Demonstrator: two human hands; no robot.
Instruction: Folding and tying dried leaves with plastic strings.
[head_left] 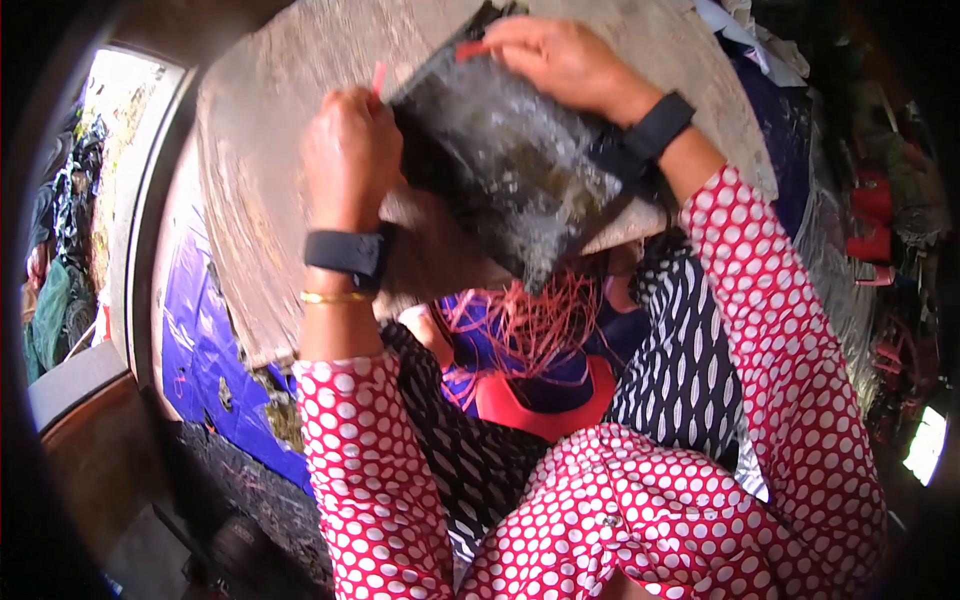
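Note:
A dark grey-black slab [500, 135] with a worn, whitish-streaked face lies tilted on the round wooden board [270, 130]. Beside its left edge my left hand [350, 150] is closed, and the tip of a thin pinkish-red strip [379, 77] pokes out above the fingers. My right hand [565, 65] is over the slab's far end, its fingers bent onto a small red strip [470, 49]. Whether the two red bits are one piece I cannot tell. Dark bands circle both wrists.
Under the board's near edge, a tangle of thin pink strips [530, 320] lies by a red curved rim [545, 410] between my knees. Blue sheeting [215, 330] spreads at the left, near a door frame [140, 220]. Red objects [870, 220] stand at the right.

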